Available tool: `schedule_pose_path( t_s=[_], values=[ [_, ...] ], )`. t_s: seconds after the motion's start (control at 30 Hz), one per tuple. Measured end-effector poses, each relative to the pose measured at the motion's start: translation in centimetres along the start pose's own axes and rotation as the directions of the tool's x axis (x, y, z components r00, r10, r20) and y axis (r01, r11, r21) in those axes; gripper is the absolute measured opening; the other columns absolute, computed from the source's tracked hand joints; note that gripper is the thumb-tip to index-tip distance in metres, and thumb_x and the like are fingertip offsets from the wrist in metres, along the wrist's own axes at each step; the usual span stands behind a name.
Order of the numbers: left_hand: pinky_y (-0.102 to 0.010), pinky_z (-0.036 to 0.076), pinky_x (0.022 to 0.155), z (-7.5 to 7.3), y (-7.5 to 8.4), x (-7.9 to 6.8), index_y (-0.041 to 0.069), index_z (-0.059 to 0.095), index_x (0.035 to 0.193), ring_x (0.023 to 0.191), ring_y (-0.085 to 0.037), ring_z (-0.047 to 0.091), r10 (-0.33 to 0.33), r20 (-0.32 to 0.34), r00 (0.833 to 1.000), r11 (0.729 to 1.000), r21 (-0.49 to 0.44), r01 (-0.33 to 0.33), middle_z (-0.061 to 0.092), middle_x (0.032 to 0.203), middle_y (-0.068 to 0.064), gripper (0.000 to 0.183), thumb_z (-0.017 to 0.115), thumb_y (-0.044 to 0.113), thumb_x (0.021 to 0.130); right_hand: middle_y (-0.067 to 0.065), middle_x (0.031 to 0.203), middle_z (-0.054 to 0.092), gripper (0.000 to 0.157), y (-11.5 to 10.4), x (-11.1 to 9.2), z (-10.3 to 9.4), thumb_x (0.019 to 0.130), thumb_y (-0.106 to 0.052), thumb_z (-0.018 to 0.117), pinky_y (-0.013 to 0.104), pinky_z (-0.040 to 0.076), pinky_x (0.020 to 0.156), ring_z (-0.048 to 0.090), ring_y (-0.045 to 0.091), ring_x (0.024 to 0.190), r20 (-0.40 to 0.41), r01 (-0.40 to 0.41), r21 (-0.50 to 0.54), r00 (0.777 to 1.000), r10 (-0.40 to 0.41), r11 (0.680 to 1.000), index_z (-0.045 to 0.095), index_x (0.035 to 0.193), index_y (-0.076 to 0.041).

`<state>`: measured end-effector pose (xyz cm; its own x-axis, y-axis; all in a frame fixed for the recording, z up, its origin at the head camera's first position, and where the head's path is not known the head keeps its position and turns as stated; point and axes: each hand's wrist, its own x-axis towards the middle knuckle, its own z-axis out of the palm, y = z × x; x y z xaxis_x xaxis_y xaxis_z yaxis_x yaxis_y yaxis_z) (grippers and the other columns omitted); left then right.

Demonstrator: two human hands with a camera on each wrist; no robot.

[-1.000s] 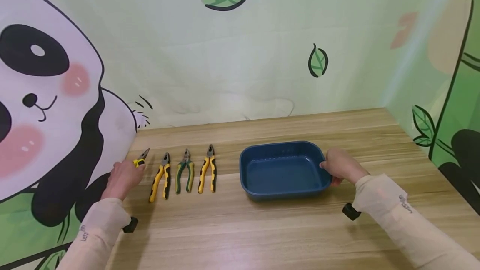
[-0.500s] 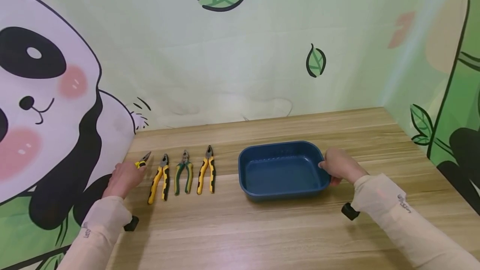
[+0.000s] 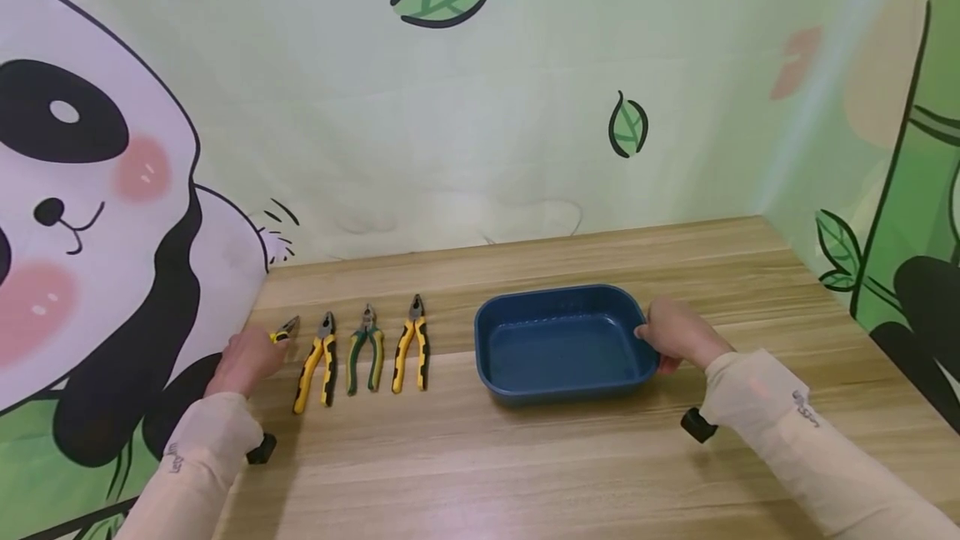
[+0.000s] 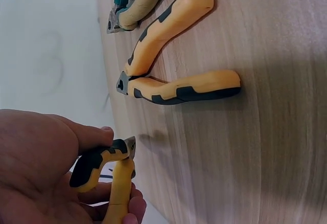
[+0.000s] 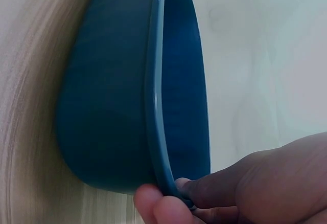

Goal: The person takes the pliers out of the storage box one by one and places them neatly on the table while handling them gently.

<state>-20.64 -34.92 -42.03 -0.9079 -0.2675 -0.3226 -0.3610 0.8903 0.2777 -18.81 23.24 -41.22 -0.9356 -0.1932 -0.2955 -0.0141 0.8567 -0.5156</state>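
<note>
At the left end of the table my left hand (image 3: 247, 359) holds yellow-and-black pliers (image 4: 120, 180). Its thumb lies against one handle and the fingers curl round the other, as the left wrist view shows. In the head view only the pliers' jaws and a bit of yellow stick out past the hand. My right hand (image 3: 681, 333) pinches the right end of a blue rectangular basin (image 3: 566, 394). The thumb is inside the basin's rim (image 5: 156, 101) and the fingertips are outside. Nothing lies in the basin.
Right of my left hand, yellow-and-black pliers (image 3: 306, 377), green-handled pliers (image 3: 354, 365) and another yellow-and-black pair (image 3: 401, 357) lie in a row, jaws toward the back. A panda-printed cloth (image 3: 540, 140) hangs behind the wooden table (image 3: 480, 473).
The pliers in my left hand have dipped slightly, so less of them shows past the hand. My right hand keeps its pinch on the basin, which stays put. The head view shifts a little.
</note>
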Motion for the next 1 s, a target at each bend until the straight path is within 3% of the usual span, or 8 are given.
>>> schedule_pose_path(
  t_s=[0.5, 1.0],
  values=[
    [-0.046, 0.045, 0.073, -0.15, -0.13, -0.09, -0.012, 0.062, 0.097, 0.089, -0.038, 0.050, 0.012, 0.029, 1.000, 1.000, -0.003, -0.012, 0.046, 0.096, -0.023, 0.047, 0.051, 0.032, 0.107, 0.007, 0.050, 0.062, 0.025, -0.11, -0.15, 0.12, 0.101, -0.003, 0.059, 0.033, 0.060, 0.059, 0.066, 0.019, 0.044, 0.004, -0.016, 0.029, 1.000, 0.016, 0.999, 0.060, 0.077, 0.005],
    [-0.061, 0.047, 0.092, -0.40, -0.08, 0.00, -0.022, 0.060, 0.112, 0.106, -0.051, 0.054, 0.033, 0.037, 0.999, 0.996, 0.079, -0.036, 0.050, 0.117, -0.045, 0.059, 0.047, 0.035, 0.106, 0.008, 0.052, 0.063, 0.026, -0.27, -0.24, -0.07, 0.102, -0.004, 0.059, 0.038, 0.061, 0.067, 0.068, 0.020, 0.047, 0.007, -0.007, -0.011, 1.000, 0.007, 1.000, 0.061, 0.078, 0.005]
  ],
)
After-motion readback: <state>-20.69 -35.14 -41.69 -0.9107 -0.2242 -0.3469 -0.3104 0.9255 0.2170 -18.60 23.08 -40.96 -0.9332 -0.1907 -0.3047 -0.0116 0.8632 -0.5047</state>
